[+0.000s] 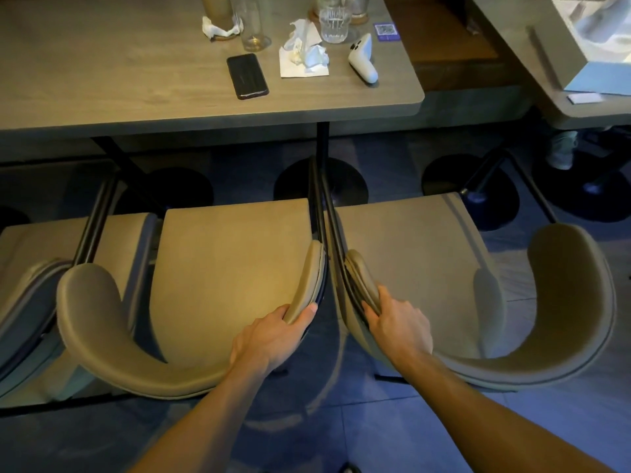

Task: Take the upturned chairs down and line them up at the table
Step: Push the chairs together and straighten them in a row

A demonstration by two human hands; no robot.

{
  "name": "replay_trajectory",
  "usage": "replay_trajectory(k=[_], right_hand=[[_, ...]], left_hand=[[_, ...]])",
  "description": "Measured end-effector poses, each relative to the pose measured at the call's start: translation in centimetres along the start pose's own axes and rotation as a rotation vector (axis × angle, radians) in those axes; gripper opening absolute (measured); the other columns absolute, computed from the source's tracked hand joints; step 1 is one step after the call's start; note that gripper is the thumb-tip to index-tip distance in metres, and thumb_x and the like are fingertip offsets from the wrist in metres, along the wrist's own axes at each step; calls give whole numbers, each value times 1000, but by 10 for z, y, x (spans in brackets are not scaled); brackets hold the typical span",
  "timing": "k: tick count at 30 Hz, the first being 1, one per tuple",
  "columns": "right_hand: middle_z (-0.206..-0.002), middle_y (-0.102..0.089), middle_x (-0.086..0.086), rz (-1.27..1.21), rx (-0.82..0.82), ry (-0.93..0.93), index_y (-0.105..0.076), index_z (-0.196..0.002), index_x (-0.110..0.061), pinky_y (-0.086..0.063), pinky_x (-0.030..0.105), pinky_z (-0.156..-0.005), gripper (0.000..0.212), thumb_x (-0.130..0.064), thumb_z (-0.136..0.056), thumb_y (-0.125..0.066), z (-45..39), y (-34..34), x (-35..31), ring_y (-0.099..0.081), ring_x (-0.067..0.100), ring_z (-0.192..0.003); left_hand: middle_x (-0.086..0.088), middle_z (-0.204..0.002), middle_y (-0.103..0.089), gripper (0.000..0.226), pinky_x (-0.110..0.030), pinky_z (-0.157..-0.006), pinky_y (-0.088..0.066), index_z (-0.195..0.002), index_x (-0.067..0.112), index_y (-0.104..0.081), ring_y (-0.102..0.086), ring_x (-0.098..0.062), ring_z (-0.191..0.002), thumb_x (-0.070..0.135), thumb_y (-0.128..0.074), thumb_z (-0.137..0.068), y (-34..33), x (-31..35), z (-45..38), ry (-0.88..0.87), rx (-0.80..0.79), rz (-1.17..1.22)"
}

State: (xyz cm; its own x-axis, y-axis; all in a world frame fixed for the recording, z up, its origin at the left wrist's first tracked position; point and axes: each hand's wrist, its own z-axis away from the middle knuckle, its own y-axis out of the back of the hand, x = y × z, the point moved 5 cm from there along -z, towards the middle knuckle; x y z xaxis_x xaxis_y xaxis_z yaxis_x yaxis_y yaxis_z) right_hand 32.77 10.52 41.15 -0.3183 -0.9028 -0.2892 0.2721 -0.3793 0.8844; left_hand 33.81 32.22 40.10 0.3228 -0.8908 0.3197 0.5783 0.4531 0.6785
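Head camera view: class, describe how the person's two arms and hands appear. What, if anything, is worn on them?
Both forearms come in from the bottom edge, bare with no sleeves showing. The left hand and right hand wear no gloves. No watch, bracelet or ring is visible. The fingers are bare too.

— What's on the worktop [102,80]?
— A black phone [247,76] face down near the front edge, crumpled napkins [304,51] beside it, a white controller [363,58] to their right, and glasses [334,23] farther back.
— And on the floor [426,431]?
— Three tan chairs [232,261] stand upright side by side, with round black table bases [321,186] beyond them.
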Motion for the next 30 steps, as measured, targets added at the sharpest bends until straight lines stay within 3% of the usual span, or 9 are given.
replay_trajectory(k=[6, 10, 16, 24, 30], right_hand=[[-89, -72, 7, 12, 57, 33, -40, -135, -22, -57, 37, -71, 41, -45, -102, -34, -14, 7, -9, -67, 27, -73], [-88, -72, 10, 10, 102, 61, -45, -125, -17, -59, 43, -73, 36, -43, -101, -36, -38, 12, -23, -69, 30, -75], [-85, -70, 8, 17, 114, 41, -47, -116, -17, -55, 36, -67, 29, -41, -101, -41, -56, 15, -33, -62, 25, -68], [-102, -70, 16, -20, 24, -42, -49, -122, -16, -53, 42, -81, 32, -38, -100, -44, -57, 17, -32, -67, 38, -94], [-103, -70, 16, -64, 5, -75, -49, -125, -18, -56, 47, -85, 34, -39, -100, -44, -43, 9, -31, -67, 36, -95]], left_hand=[[3, -125, -63, 83, -40, -91, -42, -134, 42, -48, -57, -30, -114, 89, -13, -76, -1, 0, -1, -2, -4, -6], [3, -124, -64, 85, -40, -92, -43, -133, 42, -49, -58, -30, -113, 90, -12, -74, -2, -2, -5, -5, 6, -6], [3, -120, -66, 85, -38, -86, -43, -130, 43, -52, -59, -29, -109, 91, -11, -73, -2, -2, -7, -4, 35, -20], [4, -116, -67, 83, -35, -83, -43, -131, 43, -52, -60, -27, -105, 90, -13, -74, -1, -2, -3, 5, 20, 3], [3, -118, -67, 86, -38, -87, -45, -131, 43, -52, -60, -28, -108, 91, -12, -72, -2, -2, -4, 2, 25, 11]])
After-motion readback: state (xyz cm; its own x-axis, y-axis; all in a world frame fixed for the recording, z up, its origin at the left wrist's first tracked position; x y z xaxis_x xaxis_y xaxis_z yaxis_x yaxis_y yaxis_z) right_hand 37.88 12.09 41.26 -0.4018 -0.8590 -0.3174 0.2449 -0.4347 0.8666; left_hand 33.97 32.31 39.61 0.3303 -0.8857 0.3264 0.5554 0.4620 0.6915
